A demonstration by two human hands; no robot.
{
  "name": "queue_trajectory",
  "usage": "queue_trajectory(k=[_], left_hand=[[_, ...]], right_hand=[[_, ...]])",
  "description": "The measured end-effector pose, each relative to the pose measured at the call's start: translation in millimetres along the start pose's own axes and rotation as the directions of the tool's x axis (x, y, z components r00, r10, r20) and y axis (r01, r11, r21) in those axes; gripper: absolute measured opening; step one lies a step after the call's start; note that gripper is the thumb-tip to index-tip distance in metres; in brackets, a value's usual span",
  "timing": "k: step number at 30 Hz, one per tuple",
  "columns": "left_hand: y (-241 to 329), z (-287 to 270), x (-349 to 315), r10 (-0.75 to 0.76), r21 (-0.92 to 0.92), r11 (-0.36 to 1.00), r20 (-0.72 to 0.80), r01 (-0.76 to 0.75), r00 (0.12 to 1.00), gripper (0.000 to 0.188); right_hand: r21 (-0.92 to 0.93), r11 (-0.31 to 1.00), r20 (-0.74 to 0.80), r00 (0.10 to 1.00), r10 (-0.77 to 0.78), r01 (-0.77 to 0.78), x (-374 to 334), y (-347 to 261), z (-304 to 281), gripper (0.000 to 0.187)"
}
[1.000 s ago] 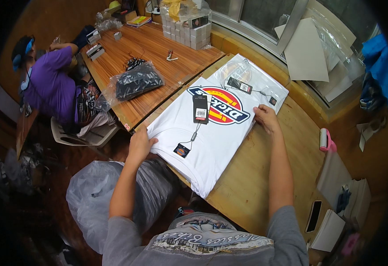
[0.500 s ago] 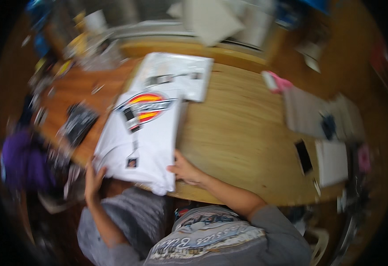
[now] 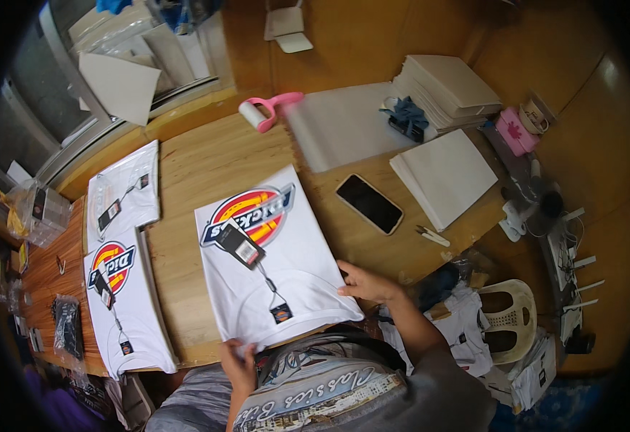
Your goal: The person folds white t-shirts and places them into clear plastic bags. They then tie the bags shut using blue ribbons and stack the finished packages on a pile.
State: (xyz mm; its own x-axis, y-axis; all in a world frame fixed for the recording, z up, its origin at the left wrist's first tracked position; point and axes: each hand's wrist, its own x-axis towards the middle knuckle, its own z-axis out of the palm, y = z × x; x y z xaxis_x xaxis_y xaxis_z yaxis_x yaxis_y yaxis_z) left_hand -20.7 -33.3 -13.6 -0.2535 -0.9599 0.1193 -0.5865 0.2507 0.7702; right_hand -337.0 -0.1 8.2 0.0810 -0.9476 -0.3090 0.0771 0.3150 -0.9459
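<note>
A folded white T-shirt (image 3: pixel 308 245) lies on the wooden table (image 3: pixel 185 288) in front of me, its red, yellow and blue oval print toward the far end. A black hang tag (image 3: pixel 239 243) rests over the print, strung to a small square black tag (image 3: pixel 280 312) near the collar. The near left corner is pinched in my left hand (image 3: pixel 239 366). My right hand (image 3: pixel 364 281) grips the right near edge, thumb on top and fingers partly hidden. Farther left, a stack of similar folded T-shirts (image 3: pixel 131 317) sits below a plastic-wrapped white shirt (image 3: pixel 131 169).
A pink-handled lint roller (image 3: pixel 261 115), clear plastic sheets (image 3: pixel 336 129), a black phone (image 3: pixel 370 204), white boards (image 3: pixel 448 180) and a pen (image 3: pixel 432 235) lie rightward. A dark packet (image 3: pixel 68 324) is at far left. A beige plastic chair (image 3: pixel 509 317) stands beyond the table's right near edge.
One folded T-shirt has come off the left stack and moved right to the middle of the table, with both hands on it. The view has turned to the right.
</note>
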Motion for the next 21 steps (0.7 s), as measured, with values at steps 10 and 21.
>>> queue_trajectory(k=[10,21], left_hand=[[56,36,77,0.023,0.417,0.909,-0.063,0.005,0.998,0.05],[83,116,147,0.1,0.471,0.881,-0.087,-0.048,0.991,0.076]], right_hand=[[-0.578,0.77,-0.757,0.53,-0.383,-0.269,-30,-20,-239,0.018],[-0.498,0.802,-0.747,0.632,-0.205,-0.329,-18,-12,-267,0.03]])
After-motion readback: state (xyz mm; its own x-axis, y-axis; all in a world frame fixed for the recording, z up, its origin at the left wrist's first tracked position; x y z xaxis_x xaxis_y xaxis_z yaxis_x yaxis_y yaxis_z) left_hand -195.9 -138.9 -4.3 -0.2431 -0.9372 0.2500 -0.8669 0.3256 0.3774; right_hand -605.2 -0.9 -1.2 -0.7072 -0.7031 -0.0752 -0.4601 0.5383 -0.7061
